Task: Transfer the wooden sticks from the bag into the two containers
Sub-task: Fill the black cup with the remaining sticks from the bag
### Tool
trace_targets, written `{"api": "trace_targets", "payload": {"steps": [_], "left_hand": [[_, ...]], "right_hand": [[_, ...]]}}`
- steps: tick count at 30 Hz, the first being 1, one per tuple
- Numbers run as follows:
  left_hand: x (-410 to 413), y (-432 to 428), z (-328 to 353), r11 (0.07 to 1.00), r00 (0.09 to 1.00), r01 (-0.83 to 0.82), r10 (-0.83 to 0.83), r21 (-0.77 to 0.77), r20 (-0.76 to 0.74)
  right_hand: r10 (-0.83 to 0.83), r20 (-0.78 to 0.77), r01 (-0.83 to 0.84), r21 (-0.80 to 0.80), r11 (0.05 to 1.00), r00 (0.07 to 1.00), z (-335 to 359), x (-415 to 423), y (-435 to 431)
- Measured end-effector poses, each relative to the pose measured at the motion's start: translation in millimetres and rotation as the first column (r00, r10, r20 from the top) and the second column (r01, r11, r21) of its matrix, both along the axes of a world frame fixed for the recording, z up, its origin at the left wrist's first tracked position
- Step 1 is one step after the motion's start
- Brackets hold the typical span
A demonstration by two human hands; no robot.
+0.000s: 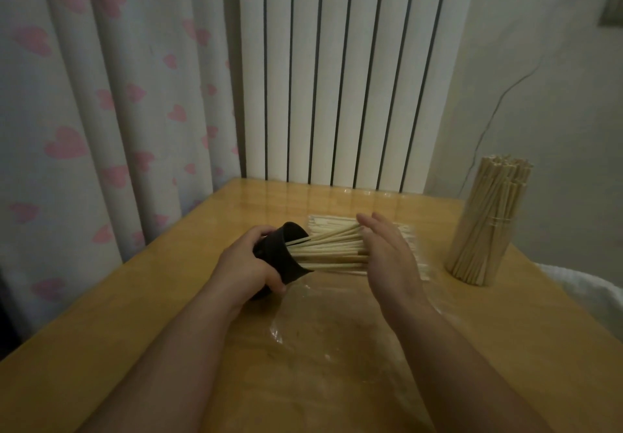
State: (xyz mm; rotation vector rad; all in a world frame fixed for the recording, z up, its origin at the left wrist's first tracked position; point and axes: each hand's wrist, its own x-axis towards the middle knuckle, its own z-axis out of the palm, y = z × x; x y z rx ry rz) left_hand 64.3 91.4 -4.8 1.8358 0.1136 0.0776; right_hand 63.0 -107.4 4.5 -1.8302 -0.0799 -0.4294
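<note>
Left hand: at centre frame the left hand (249,264) grips a dark cup (286,254), fingers and thumb curled round its wall, and holds it tipped on its side with the mouth facing the right of the frame, apparently so sticks can slide in lengthwise.

Right hand: the right hand (387,257) is open and flat, fingers straight, palm against the free ends of the loaded sticks (333,250). This looks like a push to seat them and square the ends.

Sticks still to move: a loose pile (337,221) lies flat on the table just behind the cup and hands, within easy reach.

Bag: a clear plastic sheet (320,314), probably the bag, lies flattened below the hands in the lower centre.

Standing bundle: at the right of the frame a tall sheaf (485,227) stands upright, banded near its middle. Whether a clear container holds it cannot be told.

Surface: a glossy, honey-coloured wooden table (135,348).

Room: a white ribbed radiator (337,78) fills the upper centre, a pale curtain with pink hearts (101,95) the left, a cracked plaster wall (539,78) the upper right.
</note>
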Motion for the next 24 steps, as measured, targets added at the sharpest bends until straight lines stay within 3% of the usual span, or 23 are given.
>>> {"api": "trace_targets", "payload": {"steps": [7, 10, 12, 15, 21, 24], "left_hand": [[1.0, 1.5, -2.5, 0.998, 0.999, -0.035, 0.035, -0.060, -0.005], [1.9, 1.8, -3.2, 0.994, 0.998, -0.059, 0.059, -0.091, -0.007], [2.2, 1.7, -3.0, 0.992, 0.998, -0.065, 0.064, -0.105, -0.007], [1.1, 1.9, -2.8, 0.991, 0.998, -0.064, 0.063, -0.114, -0.008], [2.2, 2.0, -3.1, 0.989, 0.996, -0.092, 0.091, -0.118, -0.010], [1.6, 2.2, -3.1, 0.987, 0.996, -0.092, 0.091, -0.133, -0.008]], "right_hand": [[-0.074, 0.113, 0.068, 0.055, 0.996, 0.991, 7.0, -10.5, -9.6], [-0.155, 0.204, 0.161, -0.013, 0.987, 0.967, 5.6, -15.7, -18.3], [-0.125, 0.202, 0.148, -0.100, 0.984, 0.971, 5.3, -19.3, -23.4], [-0.073, 0.152, 0.114, -0.287, 0.951, 0.986, 6.6, -22.6, -25.9], [-0.010, -0.017, 0.001, -0.437, 0.900, 1.000, 7.5, -26.9, -20.6], [0.030, -0.148, -0.109, -0.564, 0.818, 0.989, 10.4, -28.7, -19.2]]}}
